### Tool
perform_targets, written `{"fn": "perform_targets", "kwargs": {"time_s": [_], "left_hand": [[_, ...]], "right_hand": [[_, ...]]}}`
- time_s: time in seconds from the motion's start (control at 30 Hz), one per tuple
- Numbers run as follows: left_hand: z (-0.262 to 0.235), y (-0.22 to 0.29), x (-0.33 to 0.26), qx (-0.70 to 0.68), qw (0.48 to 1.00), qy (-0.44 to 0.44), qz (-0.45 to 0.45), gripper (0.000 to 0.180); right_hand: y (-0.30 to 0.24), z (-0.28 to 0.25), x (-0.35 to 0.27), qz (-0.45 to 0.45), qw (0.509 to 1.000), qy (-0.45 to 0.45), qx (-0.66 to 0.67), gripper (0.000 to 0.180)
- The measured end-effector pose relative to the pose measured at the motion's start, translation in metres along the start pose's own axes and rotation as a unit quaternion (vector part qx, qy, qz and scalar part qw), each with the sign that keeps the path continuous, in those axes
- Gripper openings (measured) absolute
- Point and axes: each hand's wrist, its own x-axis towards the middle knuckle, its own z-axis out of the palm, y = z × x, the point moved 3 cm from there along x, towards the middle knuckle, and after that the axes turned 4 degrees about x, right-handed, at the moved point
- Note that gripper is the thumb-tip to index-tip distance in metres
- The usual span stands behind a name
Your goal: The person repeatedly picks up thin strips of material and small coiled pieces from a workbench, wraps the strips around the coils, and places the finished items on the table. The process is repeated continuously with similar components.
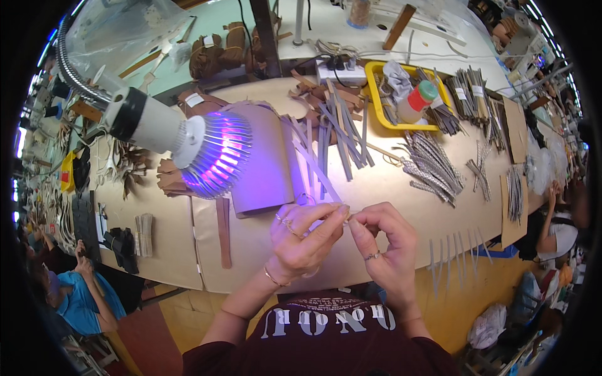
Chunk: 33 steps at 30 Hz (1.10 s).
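Observation:
My left hand (pixel 304 237) is closed, with thumb and forefinger pinched together over the near edge of the table. A narrow pale strip (pixel 318 174) slants from those fingertips up and away to the left, tinted violet by the lamp. Close beside, the thumb and forefinger of my right hand (pixel 390 243) pinch at the strip's near end; the fingertips cover most of that end. Just beyond my left hand stands a brown block-like form (pixel 263 169) with a smooth top. Several loose grey strips (pixel 342 128) lie in a pile past it.
A lamp with a finned head (pixel 216 155) glows violet at the left. At the back right, a yellow basket (pixel 411 127) holds a green-capped jar (pixel 419 102). Braided strips (pixel 433 168) lie to the right; several thin strips (pixel 461 250) hang over the front edge. Other people sit at both sides.

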Motion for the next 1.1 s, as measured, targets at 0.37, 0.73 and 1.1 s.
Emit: {"fn": "perform_targets", "kwargs": {"time_s": [0.37, 0.73, 1.1], "left_hand": [[0.001, 0.004, -0.003, 0.050, 0.998, -0.038, 0.020, 0.034], [0.007, 0.002, -0.007, 0.036, 0.999, -0.027, 0.019, 0.034], [0.005, 0.000, -0.008, 0.047, 0.996, -0.060, 0.053, 0.031]], "right_hand": [[0.001, 0.002, 0.001, 0.014, 1.000, 0.000, 0.002, 0.006], [0.011, 0.006, 0.001, 0.010, 1.000, 0.000, -0.007, 0.003], [0.009, 0.003, -0.004, 0.046, 0.999, -0.001, -0.008, 0.007]]}}
